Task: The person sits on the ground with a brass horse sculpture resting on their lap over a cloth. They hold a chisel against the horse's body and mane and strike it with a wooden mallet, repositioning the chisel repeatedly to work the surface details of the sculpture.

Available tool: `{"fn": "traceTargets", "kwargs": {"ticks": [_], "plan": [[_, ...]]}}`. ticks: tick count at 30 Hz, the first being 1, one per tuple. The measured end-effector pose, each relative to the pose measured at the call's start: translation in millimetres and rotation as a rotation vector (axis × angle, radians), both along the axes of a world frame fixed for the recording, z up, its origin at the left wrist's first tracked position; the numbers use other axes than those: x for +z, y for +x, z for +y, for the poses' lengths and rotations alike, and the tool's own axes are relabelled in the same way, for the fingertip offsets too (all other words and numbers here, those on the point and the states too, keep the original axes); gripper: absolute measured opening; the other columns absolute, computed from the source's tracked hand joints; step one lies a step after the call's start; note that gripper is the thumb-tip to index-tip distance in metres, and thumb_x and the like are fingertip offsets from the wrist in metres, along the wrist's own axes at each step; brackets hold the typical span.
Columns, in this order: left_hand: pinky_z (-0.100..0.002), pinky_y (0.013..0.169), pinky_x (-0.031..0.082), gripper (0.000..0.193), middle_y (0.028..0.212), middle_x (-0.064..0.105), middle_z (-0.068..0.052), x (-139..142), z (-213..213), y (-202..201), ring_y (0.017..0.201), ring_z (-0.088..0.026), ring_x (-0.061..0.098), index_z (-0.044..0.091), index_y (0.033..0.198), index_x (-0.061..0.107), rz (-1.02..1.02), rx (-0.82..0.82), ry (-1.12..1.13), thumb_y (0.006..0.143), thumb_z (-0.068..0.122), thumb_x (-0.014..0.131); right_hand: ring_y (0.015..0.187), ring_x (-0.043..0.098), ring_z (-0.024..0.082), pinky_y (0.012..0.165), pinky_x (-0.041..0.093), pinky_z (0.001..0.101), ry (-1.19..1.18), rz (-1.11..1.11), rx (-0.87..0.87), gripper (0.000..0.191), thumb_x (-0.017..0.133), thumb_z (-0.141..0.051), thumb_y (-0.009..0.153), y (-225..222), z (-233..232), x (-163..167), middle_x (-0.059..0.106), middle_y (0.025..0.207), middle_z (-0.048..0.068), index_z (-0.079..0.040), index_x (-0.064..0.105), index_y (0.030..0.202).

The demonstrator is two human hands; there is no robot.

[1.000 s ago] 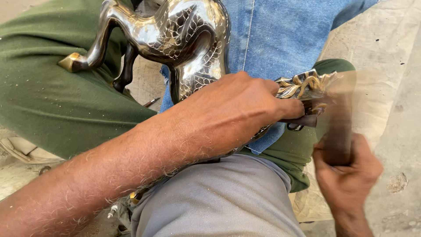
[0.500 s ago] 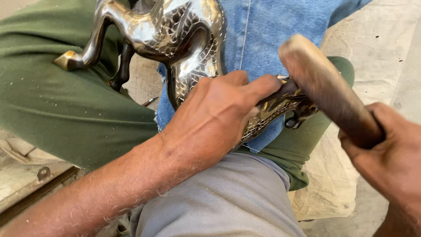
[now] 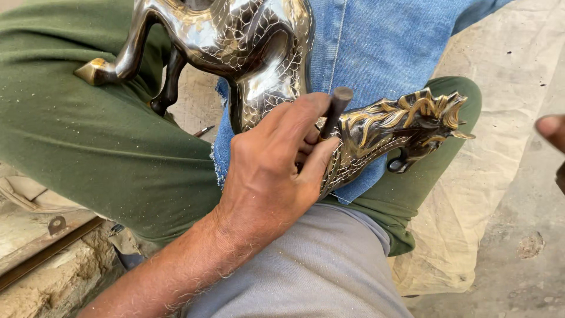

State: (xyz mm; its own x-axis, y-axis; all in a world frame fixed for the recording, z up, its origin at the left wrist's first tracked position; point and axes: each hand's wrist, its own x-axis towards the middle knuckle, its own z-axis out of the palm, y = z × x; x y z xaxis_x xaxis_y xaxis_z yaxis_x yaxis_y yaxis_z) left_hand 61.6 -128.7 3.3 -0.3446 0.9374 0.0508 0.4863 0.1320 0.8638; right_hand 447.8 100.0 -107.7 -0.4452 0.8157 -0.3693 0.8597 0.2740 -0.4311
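Observation:
A shiny engraved metal horse figure point(image 3: 253, 47) lies across a lap, its gold-maned head point(image 3: 418, 118) pointing right. My left hand point(image 3: 271, 182) rests on the horse's neck and pinches a short dark metal chisel point(image 3: 336, 107) between thumb and fingers. The chisel's tip is set against the neck and its flat top points up. Only a fingertip of my right hand point(image 3: 552, 126) shows at the right edge, well apart from the horse. What that hand holds is out of frame.
The horse rests on a blue denim cloth point(image 3: 382, 47) over green trousers point(image 3: 88, 135). A grey-clad knee point(image 3: 318, 271) fills the bottom middle. A beige sheet point(image 3: 471, 218) covers the ground at right. Rough stone and a metal strip point(image 3: 41, 253) lie at lower left.
The wooden-handled hammer, raised beside the chisel half a second ago, has swung out of view to the right with my right hand. My left hand stays on the neck with the chisel.

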Motion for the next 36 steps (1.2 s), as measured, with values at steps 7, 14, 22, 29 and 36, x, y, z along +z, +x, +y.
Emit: {"fn": "traceTargets", "kwargs": {"ticks": [7,14,22,29,36], "plan": [[-0.025,0.078,0.068,0.041,0.110,0.067,-0.011,-6,-6,4,0.091,-0.016,0.077,0.003,0.134,0.058,0.009,0.028,0.056,0.098,0.004,0.077,0.070,0.065,0.022,0.067,0.057,0.0390,-0.029,0.014,-0.047,0.030,0.076,-0.004,0.089,42,2,-6,0.063,0.086,0.016,0.001,0.060,0.114],[-0.029,0.073,0.065,0.041,0.103,0.070,-0.010,3,-1,-2,0.084,-0.019,0.076,0.006,0.132,0.059,0.022,-0.036,0.079,0.096,0.006,0.078,0.069,0.066,0.022,0.067,0.058,0.0389,-0.019,0.016,-0.050,0.034,0.077,-0.006,0.091,32,4,-4,0.062,0.084,0.014,-0.001,0.057,0.117],[-0.040,0.069,0.061,0.047,0.099,0.071,-0.012,6,30,-24,0.080,-0.029,0.073,0.016,0.137,0.058,0.033,-0.416,-0.088,0.093,0.014,0.075,0.067,0.067,0.021,0.067,0.060,0.0389,-0.168,0.181,-0.180,0.038,0.079,-0.008,0.092,15,-60,44,0.060,0.082,0.011,-0.003,0.053,0.121],[-0.048,0.075,0.055,0.048,0.096,0.068,-0.012,4,31,-29,0.090,-0.037,0.069,0.016,0.137,0.055,0.054,-0.454,-0.062,0.093,0.014,0.075,0.064,0.070,0.023,0.060,0.060,0.0403,-0.237,0.074,-0.188,0.044,0.084,-0.008,0.090,-42,-95,88,0.061,0.082,0.012,-0.001,0.053,0.120],[-0.047,0.069,0.055,0.052,0.093,0.066,-0.012,3,33,-28,0.080,-0.035,0.069,0.017,0.138,0.056,0.070,-0.466,-0.081,0.091,0.015,0.077,0.061,0.061,0.022,0.061,0.054,0.0374,-0.216,0.134,-0.263,0.033,0.078,-0.009,0.097,-35,-113,89,0.055,0.072,0.012,0.001,0.049,0.110]]}}
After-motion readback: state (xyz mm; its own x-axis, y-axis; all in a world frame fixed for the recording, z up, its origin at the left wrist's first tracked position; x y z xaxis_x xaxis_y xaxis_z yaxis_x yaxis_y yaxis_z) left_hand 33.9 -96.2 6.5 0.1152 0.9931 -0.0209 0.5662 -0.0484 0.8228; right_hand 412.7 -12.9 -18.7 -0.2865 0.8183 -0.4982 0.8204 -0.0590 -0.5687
